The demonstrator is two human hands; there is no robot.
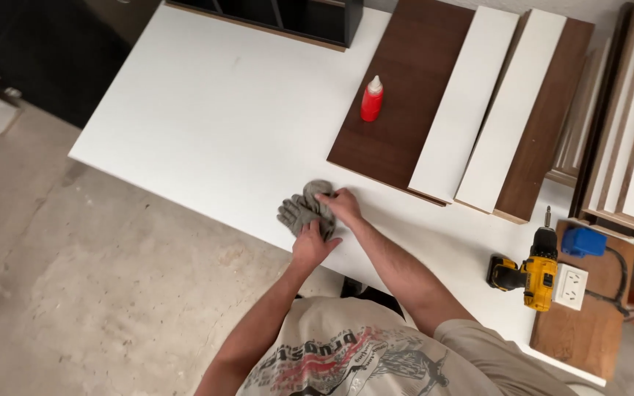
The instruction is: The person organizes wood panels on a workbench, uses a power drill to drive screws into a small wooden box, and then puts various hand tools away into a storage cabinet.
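Both hands are on the grey work gloves [304, 209] at the near edge of the white panel [207, 110], left hand [312, 246] pinning them, right hand [340, 205] pinching the cuff, so I'd keep that cuff spread wide while sliding fingers in.

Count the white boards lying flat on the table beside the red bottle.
2: one white board right of the red bottle, another white board further right. More may hide in the right-edge stack.
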